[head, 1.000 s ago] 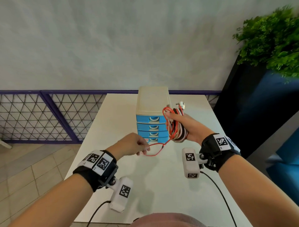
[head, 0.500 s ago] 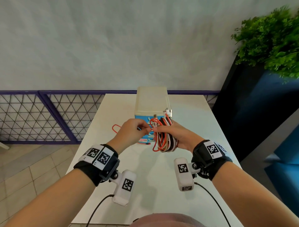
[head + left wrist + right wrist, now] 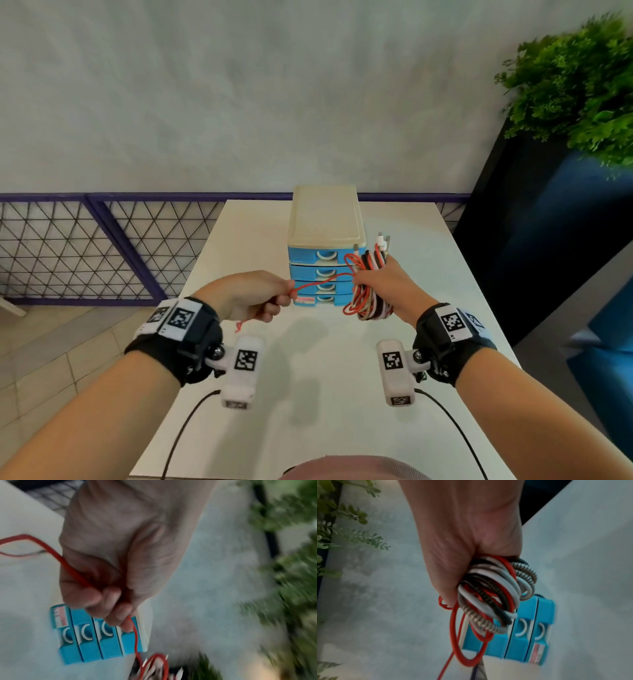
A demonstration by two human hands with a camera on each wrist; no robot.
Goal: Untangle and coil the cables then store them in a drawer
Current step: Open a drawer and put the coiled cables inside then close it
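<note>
My right hand grips a coiled bundle of cables in red, white, black and a braided grey, held above the table just right of the drawer unit. A loose red cable runs from the bundle leftward to my left hand, whose curled fingers pinch it; its tail hangs below the fist. The small drawer unit has a cream top and several blue drawers, all closed.
The white table holds only the drawer unit near its far edge. A purple metal fence stands left and behind. A dark blue planter with a green plant stands to the right.
The hands have drawn apart: the left pulled the red cable back and left, the right carried the bundle to the right of the drawers. The cable between them is now taut.
</note>
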